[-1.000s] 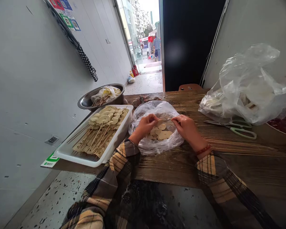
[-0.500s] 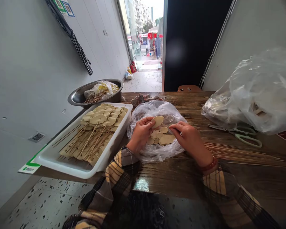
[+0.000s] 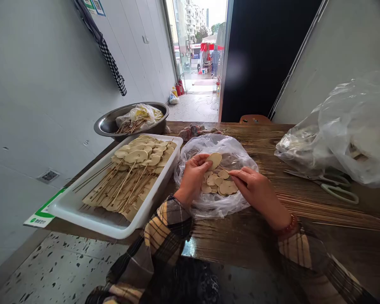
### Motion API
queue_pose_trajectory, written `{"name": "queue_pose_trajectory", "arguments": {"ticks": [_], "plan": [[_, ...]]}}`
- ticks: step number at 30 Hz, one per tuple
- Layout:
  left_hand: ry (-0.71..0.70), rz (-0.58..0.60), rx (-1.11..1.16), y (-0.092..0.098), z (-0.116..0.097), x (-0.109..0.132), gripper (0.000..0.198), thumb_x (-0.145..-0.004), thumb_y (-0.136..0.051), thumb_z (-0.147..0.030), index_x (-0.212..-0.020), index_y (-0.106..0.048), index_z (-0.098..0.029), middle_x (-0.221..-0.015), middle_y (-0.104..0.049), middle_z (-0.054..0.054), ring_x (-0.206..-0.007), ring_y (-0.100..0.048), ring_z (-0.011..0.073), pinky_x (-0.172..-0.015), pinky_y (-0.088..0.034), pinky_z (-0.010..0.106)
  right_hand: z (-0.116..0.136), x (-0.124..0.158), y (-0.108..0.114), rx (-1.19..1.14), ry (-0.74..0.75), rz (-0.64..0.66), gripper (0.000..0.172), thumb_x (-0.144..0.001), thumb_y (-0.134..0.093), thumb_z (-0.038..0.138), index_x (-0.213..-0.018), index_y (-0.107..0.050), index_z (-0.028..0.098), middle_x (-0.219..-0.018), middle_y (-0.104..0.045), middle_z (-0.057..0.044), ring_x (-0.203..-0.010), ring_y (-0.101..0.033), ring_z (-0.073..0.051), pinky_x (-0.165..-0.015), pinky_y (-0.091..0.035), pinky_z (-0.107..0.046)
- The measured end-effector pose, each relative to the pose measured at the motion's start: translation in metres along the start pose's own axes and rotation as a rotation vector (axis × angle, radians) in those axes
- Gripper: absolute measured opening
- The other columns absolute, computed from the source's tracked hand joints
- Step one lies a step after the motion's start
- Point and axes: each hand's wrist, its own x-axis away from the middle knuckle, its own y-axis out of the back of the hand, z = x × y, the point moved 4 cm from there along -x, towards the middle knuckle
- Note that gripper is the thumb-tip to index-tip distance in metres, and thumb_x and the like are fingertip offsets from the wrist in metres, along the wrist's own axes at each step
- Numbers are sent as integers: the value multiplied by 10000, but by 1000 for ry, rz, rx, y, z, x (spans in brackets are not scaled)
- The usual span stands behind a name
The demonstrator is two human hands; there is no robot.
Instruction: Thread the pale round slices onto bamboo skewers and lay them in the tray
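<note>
My left hand (image 3: 194, 174) pinches a thin, pale beige food slice (image 3: 214, 161) with an uneven rounded edge, above a clear plastic bag (image 3: 237, 147). My right hand (image 3: 256, 188), thumb and forefinger together, grips a thin bamboo skewer (image 3: 223, 169) whose far end points toward that slice. Whether the tip touches the slice I cannot tell. More loose slices (image 3: 227, 187) lie in the opened bag below both hands. To the left, a white plastic tray (image 3: 131, 230) holds many slices on skewers (image 3: 136, 156), stacked in layers.
Behind the tray stands a metal basin (image 3: 103, 125) with a bag and sticks in it. On the right lie loose skewers (image 3: 323, 207), green-handled scissors (image 3: 340, 192) and a large plastic bag (image 3: 345, 126). A crumpled cloth-like thing (image 3: 198, 131) sits at the table's back edge.
The skewer in my right hand has come nearer to the slice in my left hand. The whole view has shifted slightly, so things appear a little farther right.
</note>
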Motion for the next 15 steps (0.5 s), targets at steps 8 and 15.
{"name": "queue_pose_trajectory", "arguments": {"ticks": [8,15], "plan": [[-88,6,-114,-2,-6,2,259,-622,-792,-240,-836,-678,-149,-799,-686,13,-716,-590,109,-678,-447,224,-1,0,-1,51,-15,12,283,-991,-467,325,-1097,-712,229,-925,-692,-46,-818,-658,-188,-678,-460,-279],[-144,2,-327,-4,-8,5,158,-689,-741,-239,-820,-703,-160,-729,-653,2,-637,-544,108,-592,-404,219,-2,-1,-3,105,-38,36,289,-991,-459,337,-1099,-712,246,-948,-698,-46,-793,-654,-178,-617,-420,-265]]}}
